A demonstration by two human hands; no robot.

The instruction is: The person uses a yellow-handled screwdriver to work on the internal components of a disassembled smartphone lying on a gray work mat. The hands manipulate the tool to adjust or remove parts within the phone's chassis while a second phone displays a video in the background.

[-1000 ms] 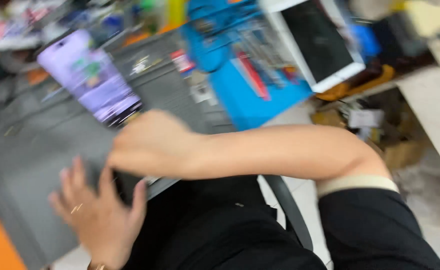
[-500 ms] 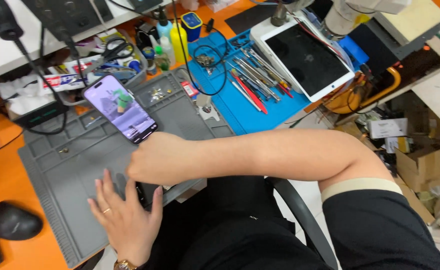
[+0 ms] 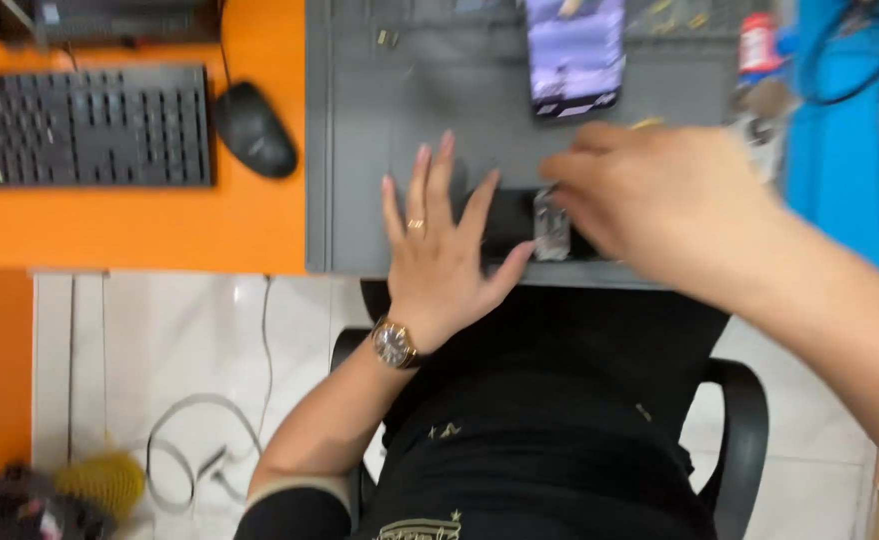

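Note:
My left hand (image 3: 442, 245) lies flat with spread fingers on a black phone body (image 3: 510, 215) at the near edge of the grey work mat (image 3: 380, 150). A ring and a wristwatch are on that hand. My right hand (image 3: 660, 195) is blurred and curls over the right part of the same black body, its fingertips at a small grey metal part (image 3: 552, 225). A second phone with a lit purple screen (image 3: 575, 50) lies on the mat just beyond the right hand.
On the orange desk to the left sit a black keyboard (image 3: 85, 125) and a black mouse (image 3: 257, 130). A blue mat (image 3: 850, 130) with tools lies at the right. Small screws (image 3: 388, 38) dot the grey mat. A black chair armrest (image 3: 740, 440) and floor cables (image 3: 200, 450) lie below.
The view has swung left and down, so the keyboard, mouse and floor now show. My left hand stays on the black phone body. My right hand has shifted onto its right part.

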